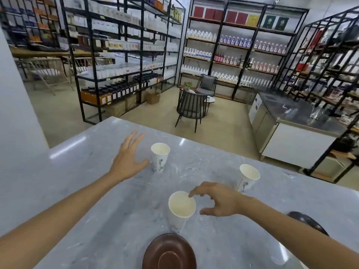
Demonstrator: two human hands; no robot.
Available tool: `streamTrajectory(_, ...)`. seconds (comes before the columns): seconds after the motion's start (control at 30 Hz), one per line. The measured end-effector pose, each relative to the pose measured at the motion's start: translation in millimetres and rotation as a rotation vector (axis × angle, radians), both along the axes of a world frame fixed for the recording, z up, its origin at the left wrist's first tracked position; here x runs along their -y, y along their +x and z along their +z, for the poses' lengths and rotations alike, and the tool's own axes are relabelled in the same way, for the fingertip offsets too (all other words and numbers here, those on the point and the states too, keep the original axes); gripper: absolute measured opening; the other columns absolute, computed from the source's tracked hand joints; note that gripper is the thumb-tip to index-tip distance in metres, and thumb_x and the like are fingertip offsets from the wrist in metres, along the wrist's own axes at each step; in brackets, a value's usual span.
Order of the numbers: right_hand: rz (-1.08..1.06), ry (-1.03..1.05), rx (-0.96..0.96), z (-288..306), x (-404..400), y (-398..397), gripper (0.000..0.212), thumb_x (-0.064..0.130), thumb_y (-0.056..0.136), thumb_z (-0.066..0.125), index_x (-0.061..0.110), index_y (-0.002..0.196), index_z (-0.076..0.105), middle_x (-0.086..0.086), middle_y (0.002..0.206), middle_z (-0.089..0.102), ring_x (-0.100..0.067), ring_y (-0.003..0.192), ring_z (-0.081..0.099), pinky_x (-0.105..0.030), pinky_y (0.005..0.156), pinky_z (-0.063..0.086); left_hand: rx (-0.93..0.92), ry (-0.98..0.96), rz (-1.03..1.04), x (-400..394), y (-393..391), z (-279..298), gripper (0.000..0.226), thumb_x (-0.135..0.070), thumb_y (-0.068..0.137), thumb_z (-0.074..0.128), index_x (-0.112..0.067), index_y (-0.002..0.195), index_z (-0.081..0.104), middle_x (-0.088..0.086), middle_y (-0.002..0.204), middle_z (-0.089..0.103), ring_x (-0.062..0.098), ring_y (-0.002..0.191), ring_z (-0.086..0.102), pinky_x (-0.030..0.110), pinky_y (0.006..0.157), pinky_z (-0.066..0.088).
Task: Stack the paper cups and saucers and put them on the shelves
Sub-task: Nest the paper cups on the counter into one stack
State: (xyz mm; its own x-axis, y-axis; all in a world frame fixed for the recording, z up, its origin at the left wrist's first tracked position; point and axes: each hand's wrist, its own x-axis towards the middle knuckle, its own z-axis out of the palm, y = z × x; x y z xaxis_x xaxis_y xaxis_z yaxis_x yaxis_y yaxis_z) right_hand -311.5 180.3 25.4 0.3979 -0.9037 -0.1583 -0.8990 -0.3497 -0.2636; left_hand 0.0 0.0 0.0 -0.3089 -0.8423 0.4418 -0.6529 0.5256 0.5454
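Three white paper cups stand upright on the grey marble counter: a far cup, a right cup and a near cup. A brown saucer lies at the front edge, and a second dark saucer shows partly behind my right forearm. My left hand hovers open just left of the far cup, thumb close to its side. My right hand is open beside the near cup, forefinger over its rim and thumb apart from it.
Black metal shelves full of bottles and jars stand beyond the counter, with more shelving at the right. A dark chair and a steel worktop stand on the floor between them.
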Motion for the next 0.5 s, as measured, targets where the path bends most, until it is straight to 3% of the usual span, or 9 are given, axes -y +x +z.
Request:
streamTrajectory(0.1,-0.022,0.023,0.019,-7,10,-3,0.05,0.049,0.087,0.071,0.045,0.132,0.051,0.009,0.122,0.063,-0.005,0.105,0.06,-0.013,0.081,0.047,-0.096,0.143,-0.012,14,-13,-11,0.101,-0.028,0.081,0.085,-0.026,0.163,0.025,0.004,0.172,0.018,0.024,0.159,0.019,0.049,0.126,0.026)
streamTrajectory(0.27,-0.064,0.024,0.122,-17,23,-9,0.035,0.052,0.088,0.069,0.039,0.12,0.064,0.015,0.115,0.067,-0.001,0.099,0.061,-0.026,0.081,0.059,-0.221,0.437,-0.033,36,-39,-37,0.12,-0.026,0.075,0.093,-0.019,0.165,0.014,0.004,0.173,0.015,0.022,0.16,0.017,0.042,0.128,0.021)
streamTrajectory(0.5,-0.136,0.015,0.275,-35,34,-15,0.019,0.039,0.091,0.072,0.032,0.109,0.072,0.009,0.108,0.07,-0.004,0.094,0.064,-0.021,0.076,0.058,-0.372,0.656,-0.033,68,-72,-86,0.132,-0.03,0.068,0.098,-0.017,0.164,0.009,0.0,0.172,0.017,0.021,0.158,0.02,0.041,0.127,0.025)
